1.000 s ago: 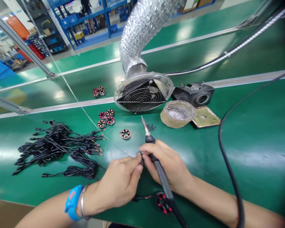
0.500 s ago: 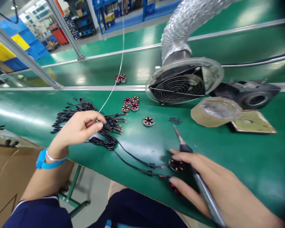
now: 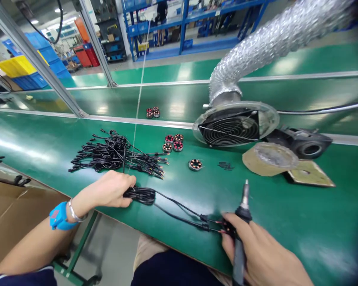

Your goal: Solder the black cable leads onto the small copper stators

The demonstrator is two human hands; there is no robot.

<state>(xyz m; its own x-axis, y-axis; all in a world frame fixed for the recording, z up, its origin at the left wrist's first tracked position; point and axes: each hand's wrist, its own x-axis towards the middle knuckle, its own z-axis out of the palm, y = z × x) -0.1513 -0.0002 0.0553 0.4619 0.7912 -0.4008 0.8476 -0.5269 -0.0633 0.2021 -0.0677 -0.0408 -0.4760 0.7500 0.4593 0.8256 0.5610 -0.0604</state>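
My left hand [image 3: 111,188] is closed round the end of a coiled black cable [image 3: 143,195]. A thin solder wire [image 3: 139,91] runs down from above to its fingers. My right hand [image 3: 265,250] holds a soldering iron [image 3: 240,254], its tip pointing up and away. The thumb and forefinger of that hand also pinch small round motor stators [image 3: 227,228], mostly hidden; two leads of the cable end at them. Beyond the left hand lies a heap of black cables [image 3: 110,153] with bare copper ends towards the right.
A single stator [image 3: 195,164] and a cluster of stators [image 3: 178,145] sit mid-bench. Short black tubes [image 3: 226,166] lie to their right. Behind stand a fume extractor fan [image 3: 231,129] with a foil duct [image 3: 256,51], a tan tub [image 3: 265,161] and a soldering iron stand [image 3: 304,145].
My left hand has come down towards the bench edge and grasped the coiled cable. My right hand has drawn the stators together in its fingers, and the iron now points more upright.
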